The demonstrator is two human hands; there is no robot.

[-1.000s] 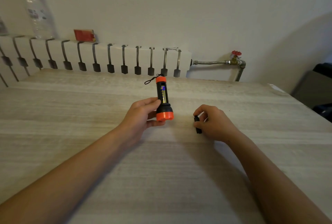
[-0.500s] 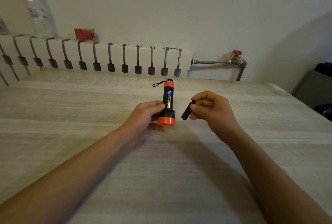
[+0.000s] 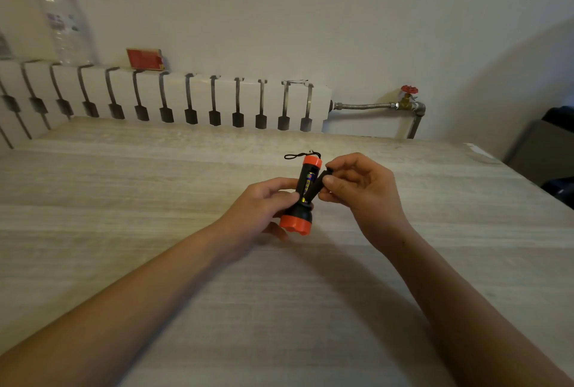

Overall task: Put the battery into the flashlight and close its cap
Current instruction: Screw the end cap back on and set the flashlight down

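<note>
A black flashlight [image 3: 297, 212] with orange ends is held a little above the table, its wide head toward me and a black wrist cord at the far end. My left hand [image 3: 264, 203] grips its body from the left. A battery [image 3: 307, 185] with a yellow and blue label lies in the open side compartment. My right hand [image 3: 357, 188] pinches a narrow black cap [image 3: 320, 183] between thumb and fingers. The cap is tilted, its lower end touching the right edge of the compartment and its upper end standing away.
The pale wood-grain table [image 3: 155, 231] reaches a white radiator [image 3: 174, 98] at the wall. On the radiator stand a clear plastic bottle [image 3: 66, 26] and a red box [image 3: 144, 59]. A pipe with a red valve [image 3: 408, 98] runs to the right. Dark furniture [image 3: 546, 150] stands beyond the right table edge.
My right hand lifted the black cap off the table and brought it left against the flashlight. My left hand raised the flashlight and turned it slightly.
</note>
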